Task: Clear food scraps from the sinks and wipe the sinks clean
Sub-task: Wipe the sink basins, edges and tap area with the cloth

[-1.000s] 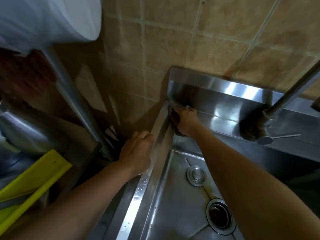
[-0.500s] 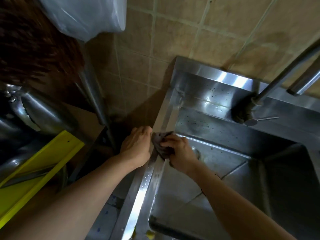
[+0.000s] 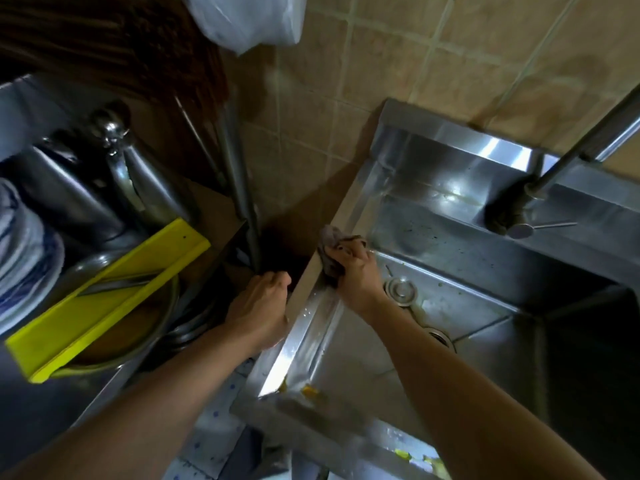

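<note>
A steel sink [image 3: 450,258] fills the right half of the view. My right hand [image 3: 356,275] grips a dark grey cloth [image 3: 332,251] and presses it on the sink's left rim [image 3: 311,317]. My left hand [image 3: 259,306] holds the outer side of that rim, fingers curled over the edge. Yellow food scraps [image 3: 308,391] lie at the near left corner of the basin, and more scraps [image 3: 403,453] sit on the front ledge. A round drain [image 3: 440,337] and a small round fitting [image 3: 398,289] show on the basin floor.
A faucet [image 3: 530,199] rises at the back right against the tiled wall. To the left, a shelf holds a yellow tool [image 3: 104,299] across a metal bowl, stacked plates [image 3: 20,258] and steel pots. A metal pole [image 3: 242,188] stands between shelf and sink.
My right hand dragged the cloth from the sink's back left corner toward me along the left rim. The left hand stayed on the rim's outer edge. The view swung left and down.
</note>
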The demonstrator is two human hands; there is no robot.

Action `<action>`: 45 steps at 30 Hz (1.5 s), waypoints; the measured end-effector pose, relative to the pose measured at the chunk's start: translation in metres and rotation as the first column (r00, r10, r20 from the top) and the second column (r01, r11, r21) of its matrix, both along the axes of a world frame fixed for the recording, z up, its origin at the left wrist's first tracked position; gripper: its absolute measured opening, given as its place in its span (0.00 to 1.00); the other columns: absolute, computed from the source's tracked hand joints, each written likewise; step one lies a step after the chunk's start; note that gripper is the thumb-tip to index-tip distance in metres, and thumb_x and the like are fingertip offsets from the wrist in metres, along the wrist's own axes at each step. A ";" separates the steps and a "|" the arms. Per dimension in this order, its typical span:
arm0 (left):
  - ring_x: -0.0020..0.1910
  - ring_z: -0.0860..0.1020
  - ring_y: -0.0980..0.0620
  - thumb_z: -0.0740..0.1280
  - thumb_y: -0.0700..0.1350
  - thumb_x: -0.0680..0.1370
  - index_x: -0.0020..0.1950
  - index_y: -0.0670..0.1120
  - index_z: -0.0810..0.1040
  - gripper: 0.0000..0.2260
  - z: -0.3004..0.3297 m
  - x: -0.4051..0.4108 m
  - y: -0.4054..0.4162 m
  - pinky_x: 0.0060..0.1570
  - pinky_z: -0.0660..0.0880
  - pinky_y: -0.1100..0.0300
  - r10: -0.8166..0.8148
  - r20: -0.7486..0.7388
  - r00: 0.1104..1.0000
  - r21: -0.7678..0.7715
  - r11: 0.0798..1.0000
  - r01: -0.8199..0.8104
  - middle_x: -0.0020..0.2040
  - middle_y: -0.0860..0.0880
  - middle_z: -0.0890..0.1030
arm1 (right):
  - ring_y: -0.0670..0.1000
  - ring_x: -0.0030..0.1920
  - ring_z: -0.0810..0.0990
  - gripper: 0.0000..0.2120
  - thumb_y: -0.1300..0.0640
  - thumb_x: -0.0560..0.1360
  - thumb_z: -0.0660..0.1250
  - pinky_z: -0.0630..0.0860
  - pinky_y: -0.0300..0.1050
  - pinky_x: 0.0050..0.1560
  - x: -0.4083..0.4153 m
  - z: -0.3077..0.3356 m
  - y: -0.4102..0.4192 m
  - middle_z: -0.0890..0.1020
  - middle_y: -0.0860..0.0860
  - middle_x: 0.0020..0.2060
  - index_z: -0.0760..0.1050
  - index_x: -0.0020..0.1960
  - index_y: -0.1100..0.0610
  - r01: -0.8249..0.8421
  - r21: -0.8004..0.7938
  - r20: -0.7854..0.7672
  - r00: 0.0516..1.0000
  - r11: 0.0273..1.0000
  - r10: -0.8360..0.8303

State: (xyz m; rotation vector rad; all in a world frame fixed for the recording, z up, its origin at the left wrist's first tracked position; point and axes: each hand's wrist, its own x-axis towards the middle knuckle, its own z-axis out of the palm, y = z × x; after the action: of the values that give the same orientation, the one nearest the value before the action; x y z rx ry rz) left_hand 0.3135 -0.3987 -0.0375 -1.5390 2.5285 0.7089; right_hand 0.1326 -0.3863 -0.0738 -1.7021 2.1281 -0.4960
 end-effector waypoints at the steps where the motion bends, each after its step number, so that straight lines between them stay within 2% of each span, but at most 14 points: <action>1: 0.65 0.68 0.46 0.64 0.41 0.76 0.67 0.47 0.65 0.20 -0.001 0.003 0.010 0.59 0.70 0.53 0.015 0.010 1.000 -0.001 1.000 -0.015 0.66 0.47 0.69 | 0.61 0.66 0.68 0.24 0.67 0.72 0.63 0.64 0.45 0.67 0.003 -0.001 0.009 0.70 0.57 0.66 0.75 0.66 0.55 -0.036 -0.003 0.024 0.999 0.999 0.036; 4: 0.63 0.71 0.45 0.64 0.39 0.75 0.65 0.47 0.66 0.20 -0.005 0.012 0.036 0.57 0.71 0.53 0.052 0.032 0.998 -0.018 0.999 -0.051 0.63 0.46 0.70 | 0.61 0.66 0.69 0.21 0.65 0.71 0.66 0.63 0.46 0.68 0.013 0.001 0.034 0.72 0.57 0.66 0.76 0.64 0.57 -0.129 0.004 0.098 0.987 0.992 0.128; 9: 0.62 0.73 0.42 0.64 0.36 0.73 0.64 0.45 0.66 0.20 -0.005 0.025 0.069 0.55 0.70 0.52 0.184 -0.035 0.982 -0.013 0.983 -0.184 0.62 0.44 0.74 | 0.52 0.69 0.67 0.17 0.60 0.74 0.66 0.58 0.41 0.69 0.035 0.003 0.084 0.73 0.51 0.66 0.78 0.63 0.54 -0.277 0.033 0.061 0.960 0.960 0.275; 14: 0.64 0.72 0.41 0.65 0.37 0.74 0.71 0.46 0.61 0.26 0.003 0.034 0.087 0.60 0.71 0.51 0.196 -0.049 0.979 0.064 0.979 -0.193 0.66 0.42 0.73 | 0.46 0.73 0.61 0.17 0.56 0.76 0.66 0.47 0.36 0.69 0.053 0.008 0.114 0.71 0.48 0.69 0.76 0.64 0.54 -0.454 0.080 -0.008 0.890 0.887 0.456; 17: 0.67 0.70 0.43 0.63 0.34 0.75 0.74 0.46 0.58 0.29 0.008 0.037 0.101 0.64 0.69 0.51 0.200 -0.034 0.979 0.067 0.978 -0.198 0.69 0.43 0.71 | 0.47 0.73 0.60 0.17 0.59 0.75 0.65 0.47 0.36 0.71 0.064 0.010 0.127 0.72 0.46 0.69 0.76 0.64 0.52 -0.530 0.135 -0.023 0.843 0.837 0.538; 19: 0.69 0.68 0.44 0.61 0.33 0.74 0.74 0.46 0.58 0.30 0.013 0.038 0.111 0.65 0.67 0.52 0.180 -0.030 0.983 0.058 0.982 -0.178 0.71 0.44 0.68 | 0.48 0.73 0.58 0.18 0.59 0.75 0.64 0.52 0.41 0.73 0.067 0.011 0.136 0.70 0.42 0.69 0.75 0.64 0.47 -0.543 0.183 -0.044 0.828 0.819 0.559; 22: 0.68 0.69 0.44 0.60 0.33 0.75 0.75 0.47 0.57 0.29 0.016 0.041 0.123 0.65 0.68 0.52 0.132 -0.002 0.991 0.060 0.989 -0.132 0.71 0.45 0.67 | 0.50 0.70 0.60 0.18 0.58 0.76 0.64 0.61 0.46 0.70 0.058 0.018 0.151 0.70 0.39 0.68 0.75 0.63 0.42 -0.478 0.205 -0.044 0.867 0.854 0.496; 27: 0.66 0.70 0.43 0.61 0.37 0.76 0.73 0.52 0.59 0.27 0.010 0.038 0.135 0.63 0.71 0.48 0.075 0.097 0.992 0.049 0.996 -0.080 0.71 0.46 0.68 | 0.49 0.58 0.65 0.21 0.63 0.73 0.65 0.63 0.40 0.56 0.013 0.028 0.205 0.70 0.35 0.67 0.77 0.60 0.42 -0.367 0.251 -0.083 0.914 0.896 0.397; 32: 0.64 0.72 0.45 0.63 0.38 0.76 0.72 0.52 0.62 0.25 0.001 0.027 0.147 0.59 0.74 0.52 -0.006 0.175 0.984 -0.002 1.000 0.006 0.68 0.47 0.71 | 0.50 0.59 0.67 0.17 0.61 0.74 0.68 0.66 0.38 0.56 -0.023 0.036 0.249 0.73 0.41 0.65 0.77 0.60 0.47 -0.180 0.327 -0.160 0.957 0.928 0.242; 35: 0.63 0.73 0.45 0.65 0.40 0.76 0.70 0.52 0.64 0.24 -0.001 0.025 0.148 0.59 0.74 0.51 -0.031 0.178 0.983 -0.051 0.998 0.040 0.65 0.47 0.73 | 0.52 0.61 0.68 0.18 0.63 0.75 0.66 0.71 0.44 0.60 -0.018 0.044 0.255 0.75 0.46 0.62 0.76 0.61 0.48 0.058 0.261 -0.152 0.988 0.964 -0.019; 38: 0.65 0.72 0.45 0.67 0.41 0.75 0.72 0.53 0.63 0.27 -0.006 0.021 0.151 0.62 0.72 0.51 -0.078 0.105 0.991 0.016 0.997 0.076 0.67 0.48 0.72 | 0.55 0.57 0.71 0.19 0.66 0.73 0.65 0.72 0.46 0.56 0.005 0.053 0.252 0.77 0.50 0.60 0.77 0.61 0.51 0.217 0.064 -0.055 0.975 0.974 -0.214; 40: 0.66 0.70 0.46 0.68 0.41 0.74 0.73 0.52 0.62 0.29 -0.010 0.014 0.156 0.64 0.70 0.52 -0.145 0.071 0.987 0.033 0.989 0.143 0.69 0.48 0.70 | 0.54 0.56 0.70 0.18 0.63 0.74 0.63 0.71 0.45 0.54 0.024 0.055 0.249 0.78 0.49 0.59 0.78 0.61 0.50 0.217 0.021 -0.055 0.975 0.976 -0.216; 42: 0.68 0.68 0.47 0.67 0.39 0.74 0.73 0.49 0.64 0.28 -0.016 0.010 0.160 0.66 0.68 0.53 -0.212 0.059 0.976 0.014 0.977 0.211 0.71 0.48 0.68 | 0.53 0.58 0.66 0.18 0.58 0.75 0.63 0.69 0.44 0.54 0.040 0.047 0.250 0.74 0.47 0.64 0.75 0.64 0.48 0.181 0.109 -0.088 0.981 0.977 -0.172; 45: 0.74 0.58 0.49 0.65 0.35 0.74 0.75 0.47 0.60 0.31 -0.021 0.012 0.163 0.72 0.60 0.53 -0.226 0.080 0.971 0.073 0.973 0.221 0.77 0.51 0.56 | 0.57 0.67 0.60 0.23 0.56 0.77 0.61 0.65 0.50 0.65 0.056 0.027 0.263 0.65 0.45 0.71 0.68 0.70 0.45 0.120 0.223 -0.119 0.988 0.967 -0.095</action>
State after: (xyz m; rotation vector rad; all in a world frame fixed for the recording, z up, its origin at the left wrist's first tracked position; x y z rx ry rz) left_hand 0.3253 -0.2355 -0.0589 -1.2116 2.5338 0.6675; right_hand 0.1886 -0.1235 -0.0465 -1.5223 2.2632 -0.1798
